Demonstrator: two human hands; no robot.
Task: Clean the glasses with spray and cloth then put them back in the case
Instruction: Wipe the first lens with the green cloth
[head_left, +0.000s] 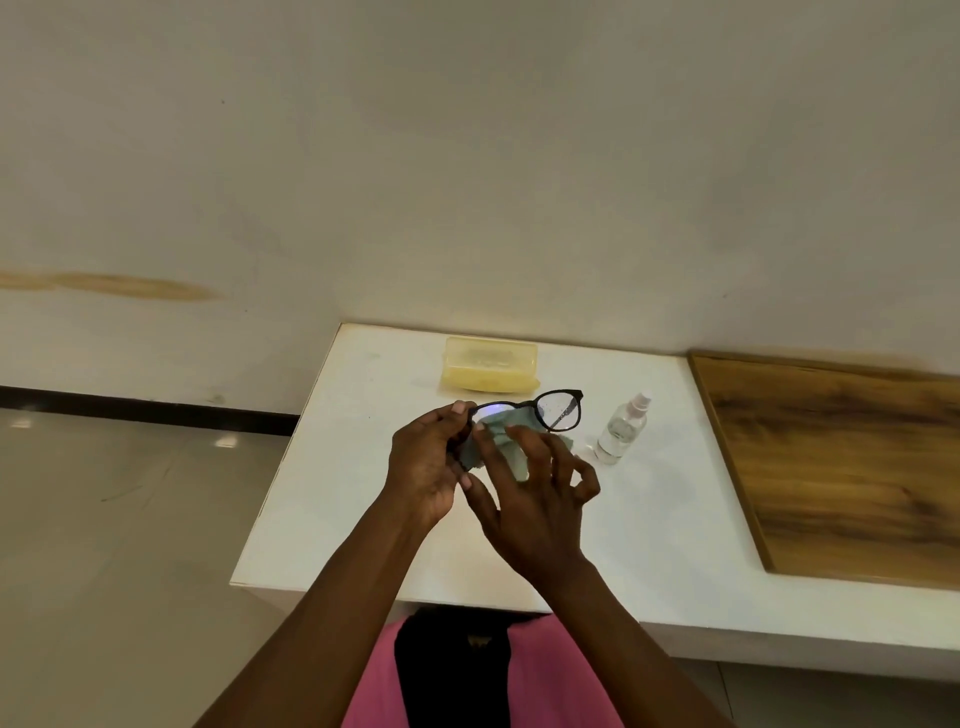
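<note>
- Glasses (540, 410) with a dark frame are held up above the white counter (363, 519), lenses facing the camera, the lens on the right speckled with droplets
- Left hand (426, 467) has its grip closed on the left end of the frame, thumb and fingertips pinching it at the corner
- Right hand (530, 504) holds a pale green cloth (506, 436) against the left lens; its thumb and forefinger press into the cloth while the other fingers are spread and loosely bent, away from the fabric
- The cloth bunches between the two hands and hangs a little below the frame
- Yellow translucent case (488, 370) lies on the counter beyond the glasses, near the wall; I cannot tell whether its lid is fully shut
- Clear spray bottle (623, 428) with a pale pink nozzle stands upright on the counter just right of the glasses, apart from both hands
- A wood-grain panel (841, 467) covers the counter further to the right
- Pink and black clothing (467, 675) shows at the bottom edge, below the forearms
</note>
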